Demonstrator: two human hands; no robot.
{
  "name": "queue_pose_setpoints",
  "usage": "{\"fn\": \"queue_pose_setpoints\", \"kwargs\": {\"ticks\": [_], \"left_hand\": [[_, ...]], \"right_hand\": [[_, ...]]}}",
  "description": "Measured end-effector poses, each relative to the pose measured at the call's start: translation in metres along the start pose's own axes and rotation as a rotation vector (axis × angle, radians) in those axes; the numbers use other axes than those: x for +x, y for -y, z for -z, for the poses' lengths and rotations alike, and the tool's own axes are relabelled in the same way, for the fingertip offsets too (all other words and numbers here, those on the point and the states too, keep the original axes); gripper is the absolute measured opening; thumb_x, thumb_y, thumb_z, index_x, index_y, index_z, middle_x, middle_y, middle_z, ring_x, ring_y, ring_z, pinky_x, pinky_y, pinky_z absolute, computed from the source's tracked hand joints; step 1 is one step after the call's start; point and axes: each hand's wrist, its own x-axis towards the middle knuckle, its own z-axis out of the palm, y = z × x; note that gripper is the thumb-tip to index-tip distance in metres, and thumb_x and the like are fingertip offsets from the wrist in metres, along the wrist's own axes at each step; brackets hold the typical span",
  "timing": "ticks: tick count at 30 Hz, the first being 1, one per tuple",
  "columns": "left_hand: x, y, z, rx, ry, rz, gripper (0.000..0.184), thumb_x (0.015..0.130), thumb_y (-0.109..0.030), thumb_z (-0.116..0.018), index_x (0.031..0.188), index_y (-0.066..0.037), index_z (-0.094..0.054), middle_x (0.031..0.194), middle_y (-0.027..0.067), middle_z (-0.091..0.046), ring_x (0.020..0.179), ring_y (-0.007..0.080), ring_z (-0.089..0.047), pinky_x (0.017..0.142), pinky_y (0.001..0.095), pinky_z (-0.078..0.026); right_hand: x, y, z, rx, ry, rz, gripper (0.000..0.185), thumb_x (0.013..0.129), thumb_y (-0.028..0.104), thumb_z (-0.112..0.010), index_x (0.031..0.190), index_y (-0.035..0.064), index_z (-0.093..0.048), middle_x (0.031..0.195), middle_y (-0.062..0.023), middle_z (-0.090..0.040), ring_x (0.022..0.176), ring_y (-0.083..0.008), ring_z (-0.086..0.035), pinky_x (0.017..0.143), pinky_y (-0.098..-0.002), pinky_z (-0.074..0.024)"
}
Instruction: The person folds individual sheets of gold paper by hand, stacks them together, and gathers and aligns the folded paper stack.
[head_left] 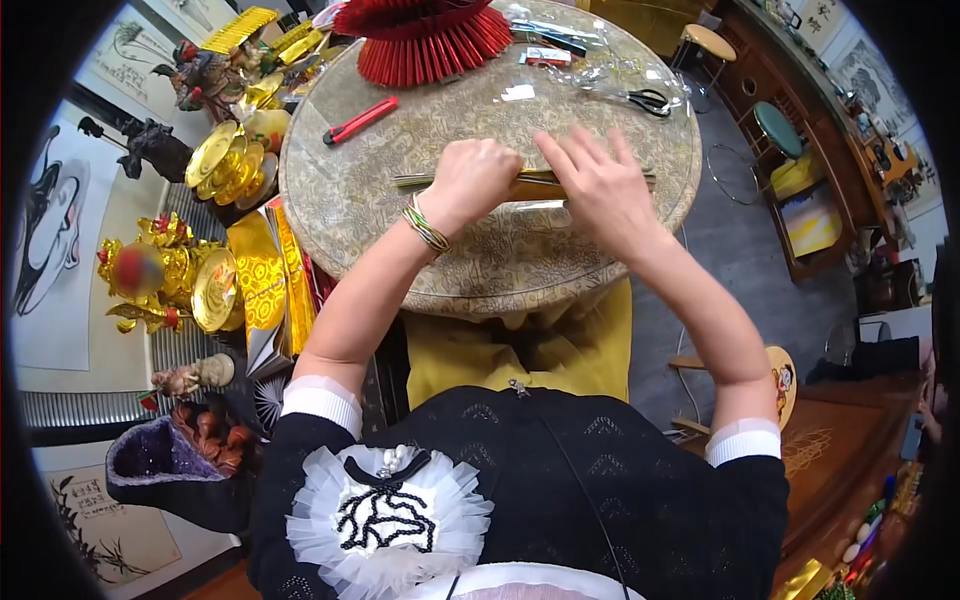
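Across the near middle of the round table lies a long, narrow bundle (pixel 537 180), gold and dark along its edges; it looks like folded or stacked paper. My left hand (pixel 472 178) is closed in a fist around its left part, and a short end sticks out past the wrist. Over the right part is my right hand (pixel 603 188), fingers spread and slightly blurred, with the palm side hidden. Whether it presses on the bundle I cannot tell. A pale, shiny strip (pixel 540 204) shows just below the bundle, between my hands.
On the patterned table (pixel 350 220) lie a red cutter knife (pixel 360 121), a red pleated paper piece (pixel 435 50), black-handled scissors (pixel 650 100), clear plastic wrap (pixel 600 80) and a small red-and-white box (pixel 546 57). Gold paper (pixel 258 275) and gold ornaments (pixel 165 270) stand at left.
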Motion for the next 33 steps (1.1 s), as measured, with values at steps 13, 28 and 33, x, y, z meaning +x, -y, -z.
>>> {"fn": "queue_pose_setpoints", "kwargs": {"ticks": [13,28,33], "left_hand": [[-0.010,0.045,-0.022,-0.083,0.107,-0.105,0.007,0.075,-0.019,-0.061,0.079,-0.012,-0.062,0.064,0.0113,-0.061,0.061,0.0295,-0.061,0.056,0.0402,-0.048],[0.007,-0.013,-0.005,-1.560,-0.456,0.345,0.027,0.081,-0.015,-0.062,0.102,0.001,-0.060,0.086,0.0021,-0.064,0.072,0.0115,-0.058,0.068,0.0259,-0.048],[-0.004,0.017,0.010,-0.441,-0.180,0.134,0.018,0.075,-0.016,-0.060,0.088,-0.005,-0.063,0.074,0.0166,-0.062,0.066,0.0286,-0.062,0.061,0.0349,-0.049]], "right_hand": [[0.002,-0.029,-0.041,0.528,0.598,-0.172,0.025,0.067,0.000,-0.052,0.087,0.0098,-0.064,0.078,-0.0177,-0.062,0.079,-0.0352,-0.059,0.070,-0.0435,-0.0464],[-0.012,0.027,-0.071,2.037,0.024,-1.108,0.026,0.080,0.011,-0.064,0.103,0.0006,-0.059,0.096,-0.0058,-0.063,0.083,-0.0135,-0.060,0.074,-0.0276,-0.0478],[-0.022,0.004,0.006,0.852,0.445,-0.805,0.030,0.072,0.014,-0.067,0.098,0.0041,-0.058,0.089,-0.0130,-0.061,0.083,-0.0224,-0.059,0.070,-0.0321,-0.0459]]}}
